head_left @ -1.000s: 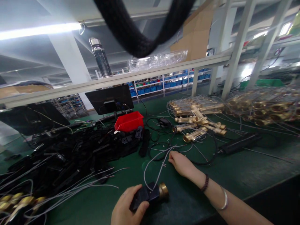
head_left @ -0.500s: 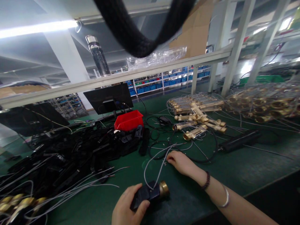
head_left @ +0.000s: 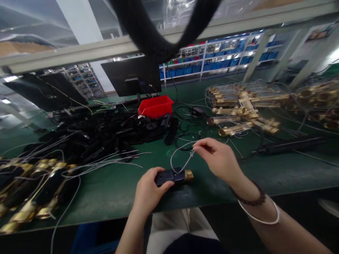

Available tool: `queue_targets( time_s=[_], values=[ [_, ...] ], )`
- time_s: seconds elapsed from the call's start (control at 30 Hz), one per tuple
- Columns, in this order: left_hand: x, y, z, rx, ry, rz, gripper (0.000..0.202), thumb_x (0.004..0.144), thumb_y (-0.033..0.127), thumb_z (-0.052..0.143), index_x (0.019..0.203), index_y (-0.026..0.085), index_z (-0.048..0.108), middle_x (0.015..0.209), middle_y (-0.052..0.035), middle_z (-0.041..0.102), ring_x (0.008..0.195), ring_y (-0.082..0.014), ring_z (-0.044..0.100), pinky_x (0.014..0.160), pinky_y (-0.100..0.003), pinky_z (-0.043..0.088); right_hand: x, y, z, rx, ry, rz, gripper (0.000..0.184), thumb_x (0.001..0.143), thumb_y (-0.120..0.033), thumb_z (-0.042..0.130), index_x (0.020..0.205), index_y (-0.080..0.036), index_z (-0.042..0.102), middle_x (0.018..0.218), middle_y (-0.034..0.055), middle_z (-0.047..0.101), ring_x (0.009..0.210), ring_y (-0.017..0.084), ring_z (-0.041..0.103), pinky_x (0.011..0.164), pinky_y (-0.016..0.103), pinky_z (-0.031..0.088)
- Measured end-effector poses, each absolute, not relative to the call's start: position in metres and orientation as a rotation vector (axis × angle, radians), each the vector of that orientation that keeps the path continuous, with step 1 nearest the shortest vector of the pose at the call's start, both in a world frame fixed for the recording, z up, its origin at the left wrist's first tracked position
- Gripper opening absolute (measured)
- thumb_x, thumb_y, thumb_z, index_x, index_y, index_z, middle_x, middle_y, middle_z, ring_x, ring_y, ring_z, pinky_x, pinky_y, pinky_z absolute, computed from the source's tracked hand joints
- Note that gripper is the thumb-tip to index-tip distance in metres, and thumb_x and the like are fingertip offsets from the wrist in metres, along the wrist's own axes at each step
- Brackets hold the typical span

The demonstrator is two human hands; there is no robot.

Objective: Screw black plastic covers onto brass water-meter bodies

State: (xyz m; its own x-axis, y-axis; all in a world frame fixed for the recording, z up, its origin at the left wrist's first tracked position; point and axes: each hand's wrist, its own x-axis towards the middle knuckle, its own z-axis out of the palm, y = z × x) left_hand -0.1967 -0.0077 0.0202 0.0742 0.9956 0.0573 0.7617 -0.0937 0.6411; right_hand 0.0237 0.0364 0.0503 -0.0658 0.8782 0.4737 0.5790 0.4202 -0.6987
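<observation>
My left hand (head_left: 149, 191) grips a black module with a brass end (head_left: 173, 175) just above the green bench (head_left: 111, 183). A thin grey wire (head_left: 180, 155) loops up from the module. My right hand (head_left: 218, 160) is raised over the bench and pinches the far end of that wire between thumb and fingers. A dark bead bracelet and a silver bangle sit on my right wrist.
A heap of black housings (head_left: 100, 135) fills the left middle, with a red bin (head_left: 156, 106) and a dark monitor (head_left: 132, 76) behind. Brass fittings with wires lie at the right (head_left: 246, 113) and lower left (head_left: 29, 197). A black sleeved hose (head_left: 159, 31) hangs overhead.
My right hand lifted off the bench with the wire end pinched. The view tipped downward, so the left hand and module sit higher in the picture and my lap shows.
</observation>
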Motion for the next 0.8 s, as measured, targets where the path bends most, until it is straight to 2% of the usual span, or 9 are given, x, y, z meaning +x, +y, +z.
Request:
queue_targets(
  time_s=[0.1,0.2,0.33,0.53,0.63,0.7,0.8],
  values=[
    [-0.197,-0.007,0.015,1.919,1.719,0.704,0.024,0.071,0.023,0.065,0.095,0.019,0.063,0.093,-0.0031,0.068,0.087,-0.0203,0.061,0.076,-0.03,0.044,-0.02,0.015,0.055,-0.964,-2.15,0.562,0.012,0.084,-0.023,0.061,0.074,-0.018,0.065,0.077,0.0023,0.06,0.079,0.015,0.054,0.073,0.026,0.042],
    [-0.197,-0.006,0.013,1.949,1.718,0.713,0.019,0.072,0.02,0.062,0.091,0.018,0.062,0.088,-0.0027,0.067,0.083,-0.0187,0.061,0.072,-0.027,0.043,-0.05,0.017,0.049,-1.002,-2.342,0.588,0.009,0.081,-0.02,0.065,0.072,-0.016,0.067,0.079,0.0036,0.058,0.082,0.017,0.049,0.076,0.03,0.039],
    [-0.194,-0.007,0.016,1.957,1.761,0.683,0.012,0.072,0.018,0.061,0.084,0.017,0.061,0.083,-0.0027,0.066,0.08,-0.0188,0.06,0.069,-0.027,0.042,-0.058,0.034,0.045,-1.117,-2.396,0.671,0.009,0.079,-0.022,0.067,0.072,-0.016,0.067,0.08,0.0031,0.058,0.083,0.017,0.048,0.078,0.032,0.037],
    [-0.196,-0.006,0.015,1.965,1.736,0.702,0.02,0.073,0.025,0.065,0.091,0.019,0.063,0.085,-0.0035,0.067,0.082,-0.021,0.061,0.072,-0.029,0.044,-0.058,0.036,0.039,-1.153,-2.218,0.849,0.01,0.071,-0.019,0.072,0.063,-0.017,0.067,0.077,0.0016,0.06,0.082,0.016,0.052,0.076,0.028,0.04],
    [-0.198,-0.006,0.016,1.935,1.728,0.706,0.025,0.071,0.026,0.067,0.095,0.019,0.063,0.089,-0.0039,0.068,0.085,-0.0219,0.062,0.077,-0.031,0.045,-0.044,0.033,0.038,-1.089,-2.049,0.772,0.007,0.077,-0.019,0.066,0.071,-0.019,0.07,0.085,0.0029,0.064,0.088,0.016,0.056,0.081,0.03,0.042],
    [-0.198,-0.006,0.017,1.902,1.741,0.693,0.027,0.07,0.025,0.068,0.097,0.019,0.064,0.093,-0.0041,0.068,0.087,-0.0221,0.062,0.079,-0.032,0.045,-0.018,0.036,0.037,-1.101,-1.895,0.648,0.013,0.082,-0.023,0.059,0.081,-0.02,0.071,0.092,0.0041,0.066,0.091,0.017,0.058,0.084,0.031,0.044],
    [-0.198,-0.007,0.019,1.88,1.754,0.688,0.028,0.069,0.024,0.068,0.097,0.02,0.065,0.095,-0.0043,0.068,0.088,-0.0223,0.062,0.08,-0.033,0.046,0.046,0.047,0.032,-1.383,-1.688,0.355,0.018,0.082,-0.028,0.054,0.084,-0.02,0.07,0.093,0.0063,0.067,0.092,0.02,0.06,0.087,0.036,0.044]
  ],
)
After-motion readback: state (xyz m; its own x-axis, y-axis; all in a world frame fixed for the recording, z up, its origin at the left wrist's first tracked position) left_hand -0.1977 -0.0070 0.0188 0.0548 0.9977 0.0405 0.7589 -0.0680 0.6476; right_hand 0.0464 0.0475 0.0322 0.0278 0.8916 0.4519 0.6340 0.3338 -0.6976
